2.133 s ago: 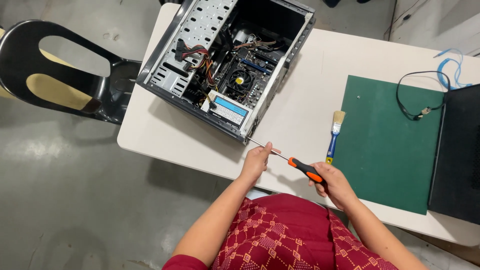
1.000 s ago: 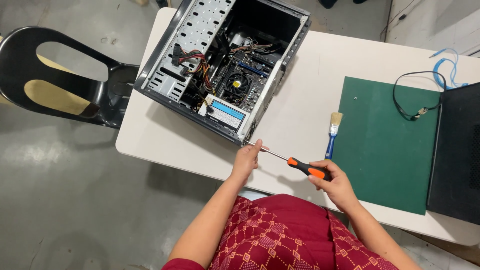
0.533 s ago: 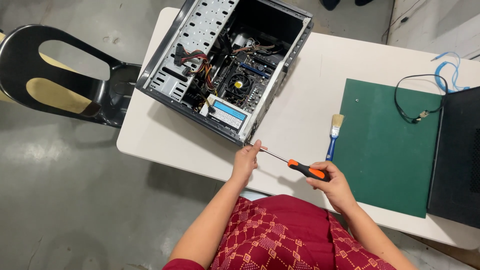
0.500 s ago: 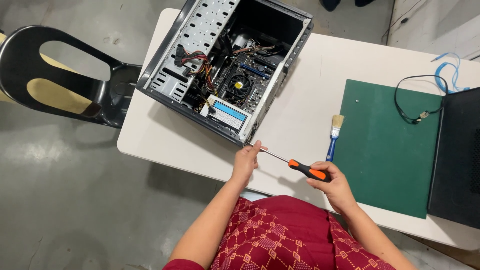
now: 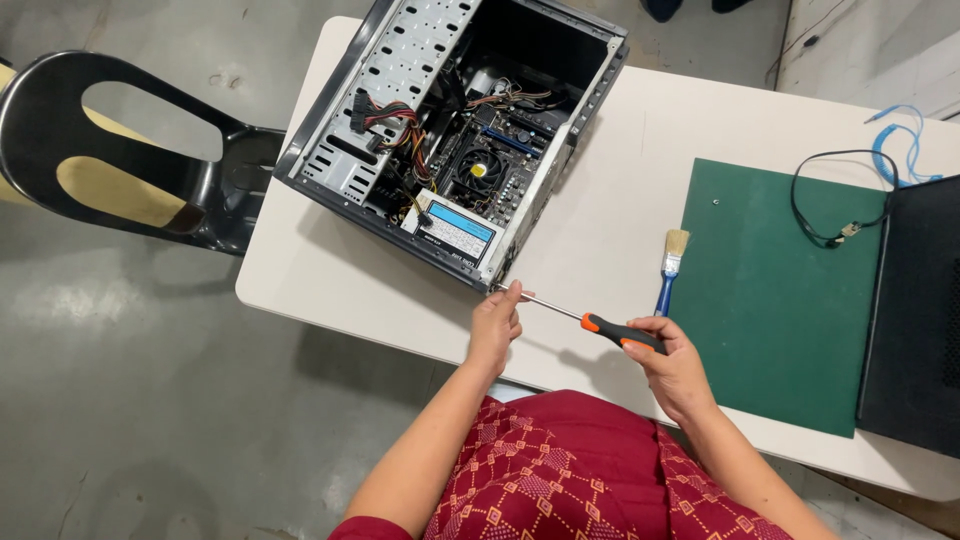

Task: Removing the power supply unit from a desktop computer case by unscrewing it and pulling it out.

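Our right hand (image 5: pixel 672 362) has its grip closed around the orange-and-black screwdriver (image 5: pixel 600 327) handle. Our left hand (image 5: pixel 495 325) pinches the shaft near its tip, at the near corner of the open computer case (image 5: pixel 380 150) on the bench (image 5: pixel 620 200).

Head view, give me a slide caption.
Right hand holds screwdriver, left hand steadies its tip at open computer case.

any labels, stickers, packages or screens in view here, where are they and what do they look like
Label on the power supply: rectangular sticker, light blue upper band over white, at the near end of the open computer case, just beyond the left hand.
Dark panel: black flat rectangle at the table's right edge, beside the green mat; cannot tell whether it is a screen.
No packages or signs.
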